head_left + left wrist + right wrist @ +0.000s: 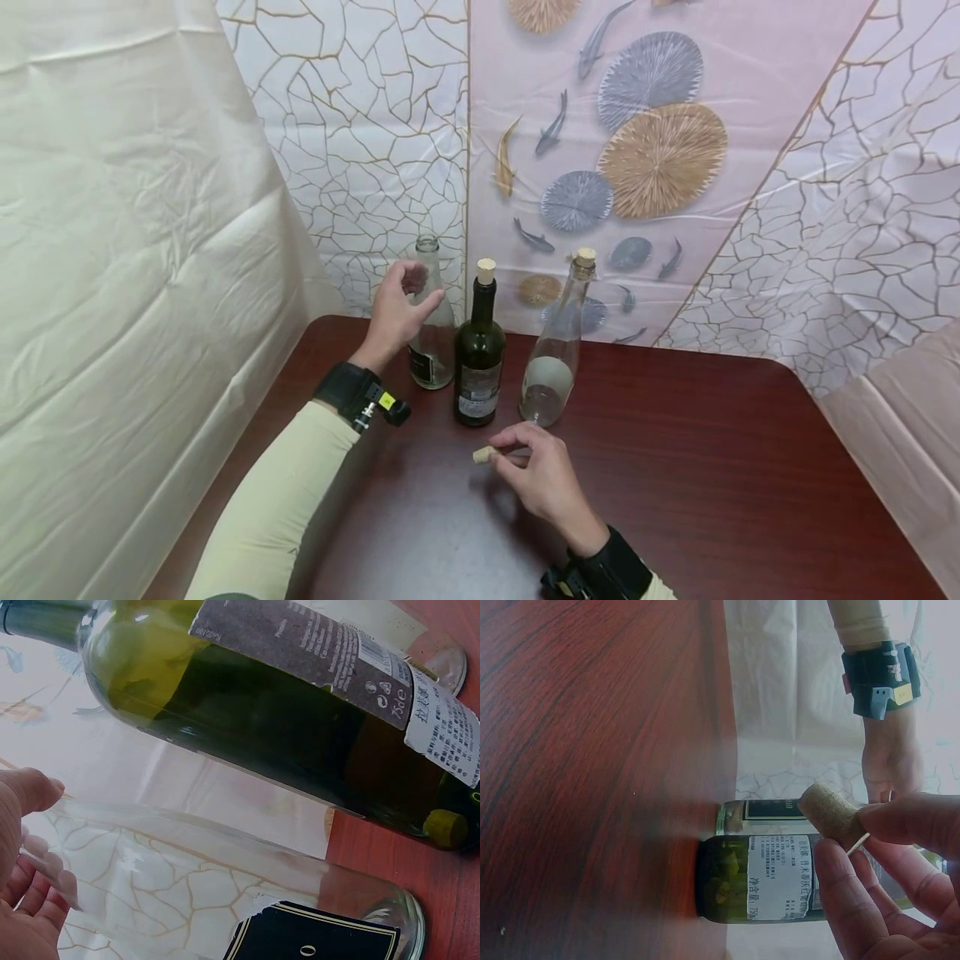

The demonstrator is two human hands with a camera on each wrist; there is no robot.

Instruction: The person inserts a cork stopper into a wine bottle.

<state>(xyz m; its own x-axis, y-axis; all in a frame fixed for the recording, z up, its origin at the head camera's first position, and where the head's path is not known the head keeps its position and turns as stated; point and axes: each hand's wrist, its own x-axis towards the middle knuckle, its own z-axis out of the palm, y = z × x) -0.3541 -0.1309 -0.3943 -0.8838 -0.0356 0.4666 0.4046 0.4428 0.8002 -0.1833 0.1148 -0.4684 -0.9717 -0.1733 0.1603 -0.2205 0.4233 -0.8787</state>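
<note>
My left hand (397,312) is at the upper part of a clear glass bottle (439,343) with a black label. Its thumb stands apart from the fingers, which show through the glass in the left wrist view; the bottle's mouth is uncovered. Between thumb and fingers, my right hand (546,477) pinches a small cork (827,812) above the table, in front of the bottles. A dark green wine bottle (247,712) stands upright in the middle with a cork (486,271) in its mouth. To its right is another clear bottle (557,337), also topped by a cork (586,257).
All three bottles stand near the back edge of a dark red wooden table (697,483). Behind them hangs a patterned cloth (360,150), and a plain cream cloth (142,250) covers the left side.
</note>
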